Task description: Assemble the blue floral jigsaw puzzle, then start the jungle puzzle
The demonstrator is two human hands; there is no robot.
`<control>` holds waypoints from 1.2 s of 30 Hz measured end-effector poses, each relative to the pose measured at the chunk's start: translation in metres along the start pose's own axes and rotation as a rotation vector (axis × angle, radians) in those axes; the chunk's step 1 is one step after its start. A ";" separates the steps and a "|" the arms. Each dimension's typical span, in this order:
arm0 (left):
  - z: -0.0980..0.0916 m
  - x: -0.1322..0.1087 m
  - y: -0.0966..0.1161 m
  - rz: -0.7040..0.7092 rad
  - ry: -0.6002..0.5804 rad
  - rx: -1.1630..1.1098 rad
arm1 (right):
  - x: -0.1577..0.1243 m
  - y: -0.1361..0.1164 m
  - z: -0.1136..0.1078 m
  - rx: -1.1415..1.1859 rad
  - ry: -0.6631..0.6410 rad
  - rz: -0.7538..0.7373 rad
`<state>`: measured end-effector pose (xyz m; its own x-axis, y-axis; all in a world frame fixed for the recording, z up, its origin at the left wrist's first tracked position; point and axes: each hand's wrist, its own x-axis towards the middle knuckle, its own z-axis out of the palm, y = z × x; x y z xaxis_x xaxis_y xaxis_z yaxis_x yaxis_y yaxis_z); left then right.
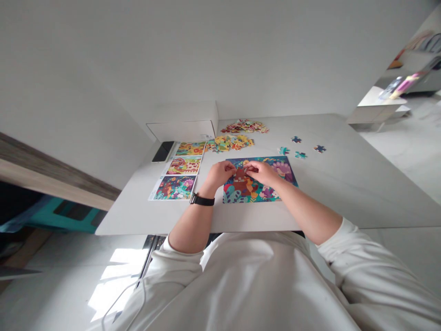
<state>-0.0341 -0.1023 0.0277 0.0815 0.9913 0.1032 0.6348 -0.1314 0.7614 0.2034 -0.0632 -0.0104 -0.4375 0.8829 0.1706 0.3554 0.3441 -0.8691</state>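
White table (339, 184), jigsaw puzzle (260, 180): left hand (219, 174) and right hand (262, 172) apparently pinch a light, stiff cardboard piece (241, 174) by its edges.

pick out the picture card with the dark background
The lowest of the three cards: its ground is dark blue, the two above are yellow and red.

the white surface (339, 188) carries a jigsaw puzzle (243, 195) near its middle, three picture sheets (183, 165) at nine o'clock, a black phone (163, 151) at ten, a white box (182, 122) at eleven, heaps of loose pieces (237, 135) at twelve, and four single pieces (300, 147) at two.
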 end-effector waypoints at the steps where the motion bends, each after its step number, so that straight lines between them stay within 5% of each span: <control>1: 0.000 0.000 0.000 -0.004 0.007 0.003 | 0.000 0.000 0.000 0.000 -0.005 -0.004; 25: 0.004 0.002 0.003 0.068 0.092 -0.121 | -0.003 -0.017 -0.004 0.046 0.101 0.011; 36: 0.003 0.004 -0.009 0.016 0.011 -0.019 | -0.004 -0.006 0.001 -0.126 0.044 0.003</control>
<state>-0.0374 -0.0969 0.0193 0.0832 0.9890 0.1220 0.6188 -0.1473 0.7716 0.2018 -0.0692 -0.0060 -0.4010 0.8960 0.1908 0.4590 0.3768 -0.8046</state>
